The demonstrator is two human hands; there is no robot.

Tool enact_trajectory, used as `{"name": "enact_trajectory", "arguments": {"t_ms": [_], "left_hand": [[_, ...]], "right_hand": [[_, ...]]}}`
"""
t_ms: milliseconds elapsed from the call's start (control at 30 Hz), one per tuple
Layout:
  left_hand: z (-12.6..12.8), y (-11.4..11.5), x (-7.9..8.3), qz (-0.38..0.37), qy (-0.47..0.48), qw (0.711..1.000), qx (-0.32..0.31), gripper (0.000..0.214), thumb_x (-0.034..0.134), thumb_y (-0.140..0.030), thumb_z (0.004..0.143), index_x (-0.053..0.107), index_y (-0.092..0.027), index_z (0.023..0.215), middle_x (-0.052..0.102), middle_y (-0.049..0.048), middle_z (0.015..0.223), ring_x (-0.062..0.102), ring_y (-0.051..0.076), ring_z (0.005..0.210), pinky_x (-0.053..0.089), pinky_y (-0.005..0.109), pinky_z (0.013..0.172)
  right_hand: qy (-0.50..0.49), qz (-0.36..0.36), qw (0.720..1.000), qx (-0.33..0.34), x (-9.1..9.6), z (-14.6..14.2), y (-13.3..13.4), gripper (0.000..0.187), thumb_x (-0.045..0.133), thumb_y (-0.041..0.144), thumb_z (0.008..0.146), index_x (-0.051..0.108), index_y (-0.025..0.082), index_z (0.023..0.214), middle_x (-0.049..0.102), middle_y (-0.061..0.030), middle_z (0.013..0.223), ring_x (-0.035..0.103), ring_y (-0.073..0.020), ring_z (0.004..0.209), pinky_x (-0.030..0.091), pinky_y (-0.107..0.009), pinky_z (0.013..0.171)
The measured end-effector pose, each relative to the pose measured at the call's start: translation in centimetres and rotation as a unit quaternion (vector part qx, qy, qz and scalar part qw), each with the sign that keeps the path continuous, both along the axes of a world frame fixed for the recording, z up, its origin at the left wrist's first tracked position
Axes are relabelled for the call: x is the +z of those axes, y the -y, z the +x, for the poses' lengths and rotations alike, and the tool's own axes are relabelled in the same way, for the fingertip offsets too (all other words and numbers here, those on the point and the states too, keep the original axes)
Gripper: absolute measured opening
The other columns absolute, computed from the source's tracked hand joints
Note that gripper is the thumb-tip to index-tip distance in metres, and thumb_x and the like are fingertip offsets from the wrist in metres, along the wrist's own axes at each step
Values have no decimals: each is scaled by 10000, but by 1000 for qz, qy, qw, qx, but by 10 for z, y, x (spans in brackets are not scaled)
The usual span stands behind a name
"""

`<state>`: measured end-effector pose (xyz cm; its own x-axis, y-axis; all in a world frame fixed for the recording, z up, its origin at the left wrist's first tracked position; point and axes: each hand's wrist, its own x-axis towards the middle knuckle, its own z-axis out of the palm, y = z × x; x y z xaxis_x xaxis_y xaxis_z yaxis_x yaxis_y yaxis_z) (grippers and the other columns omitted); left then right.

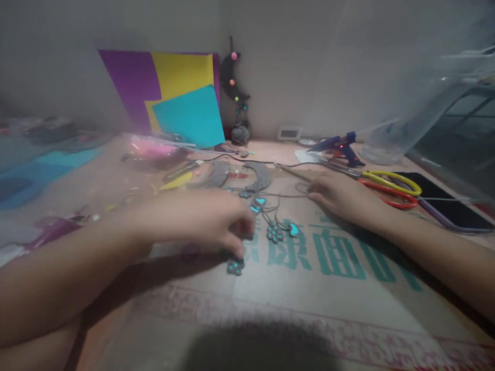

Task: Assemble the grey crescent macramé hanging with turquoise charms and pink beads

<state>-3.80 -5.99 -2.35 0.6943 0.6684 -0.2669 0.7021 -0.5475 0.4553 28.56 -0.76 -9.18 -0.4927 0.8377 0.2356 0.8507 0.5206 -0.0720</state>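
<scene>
My left hand (204, 216) is slightly blurred, thumb and finger pinched on a small grey flower-shaped charm (235, 266) with turquoise spots, low over the printed sheet. Farther right, my right hand (336, 196) closes its fingertips on a thin grey cord (288, 195) that runs left toward a grey crescent (260, 176). Below the crescent, on tangled cords, lie a turquoise heart charm (294, 229), another flower charm (275, 233) and a second turquoise heart (258, 205). A further crescent (217, 174) is partly behind my left hand.
Scissors (390, 188) with yellow and red handles lie beyond my right wrist, beside a phone (448, 203). A blue glue gun (342, 147) stands behind them. Coloured sheets (187, 116) and a finished-looking moon ornament (232, 77) are at the wall. Plastic bags (154, 149) lie left.
</scene>
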Motion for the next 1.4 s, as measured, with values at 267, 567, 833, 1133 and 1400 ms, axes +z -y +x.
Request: {"name": "enact_trajectory", "arguments": {"t_ms": [267,567,833,1133,1400], "left_hand": [[3,21,-14,15,-2,999,-28,46,709,-300,753,705,-288,797,692,-10,797,585,180,655,324,281,527],[16,-7,1,74,41,995,47,244,541,-358,883,738,-275,1000,750,-14,963,671,175,832,429,244,678],[25,-32,-6,0,232,964,128,234,662,-406,809,704,-226,952,759,14,820,681,177,716,454,248,614],[69,-40,-18,-178,424,876,145,217,735,-366,791,670,-166,842,693,42,853,664,169,864,529,297,798],[67,-38,-32,-96,398,902,139,313,638,-468,873,715,-214,1039,717,29,925,660,148,807,520,256,719]], "right_hand": [[115,-64,982,-132,30,26,-6,216,512,333,883,670,213,797,707,-77,828,624,-238,735,385,-323,609],[77,1,984,-161,67,46,3,326,581,479,860,715,215,993,731,-109,936,636,-261,745,399,-333,593],[-115,-46,992,10,64,-29,28,200,568,332,897,718,204,925,749,-60,955,673,-217,870,473,-325,766],[-392,-73,917,15,43,-49,42,138,646,322,838,691,193,856,718,-40,869,637,-172,816,476,-313,764],[-433,-164,886,-27,30,-44,40,171,643,339,830,667,173,795,663,-16,761,590,-144,704,439,-286,671]]}}
